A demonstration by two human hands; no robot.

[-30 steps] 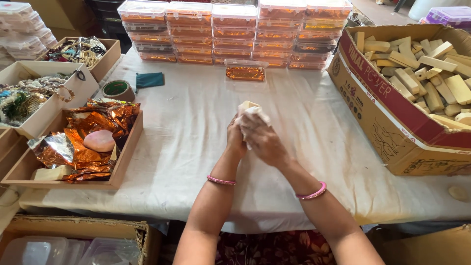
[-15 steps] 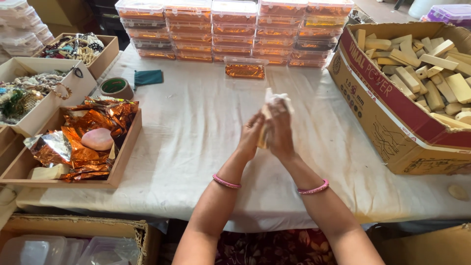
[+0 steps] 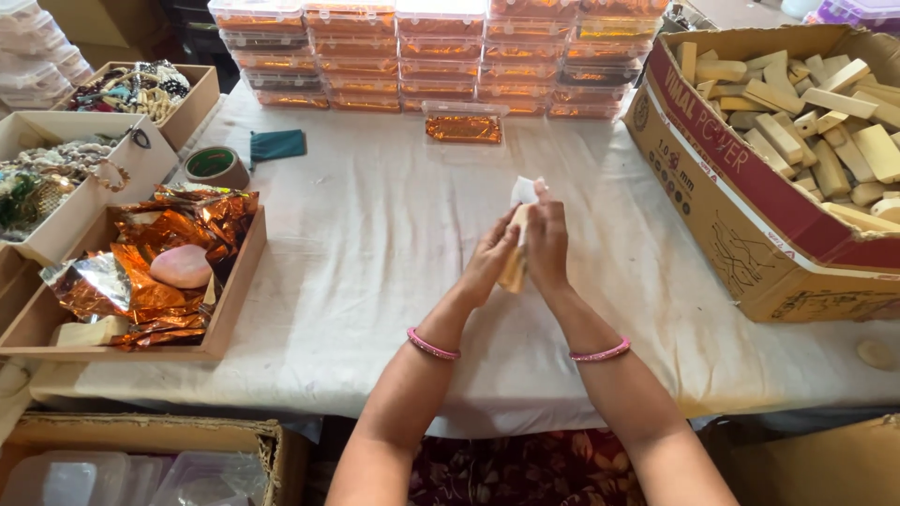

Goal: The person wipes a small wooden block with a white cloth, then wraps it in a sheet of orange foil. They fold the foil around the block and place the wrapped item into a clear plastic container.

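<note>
Item: pale wooden block [image 3: 513, 272], small and oblong, held upright above the middle of the white-clothed table [image 3: 375, 244], a scrap of white cloth [image 3: 523, 190] at its top end. Likely light, rigid and smooth (slippery only if polished); best pinched along its long sides. Left hand [image 3: 489, 262] and right hand [image 3: 547, 245] both close their fingers around it. Surroundings: cardboard box of similar blocks [image 3: 750, 197] right, tray of orange foil [image 3: 141, 272] left, stacked clear containers [image 3: 441, 56] behind.

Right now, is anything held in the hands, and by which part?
Yes: a pale wooden block with white wrapping at its top, pressed between left hand and right hand along its long sides.
</note>
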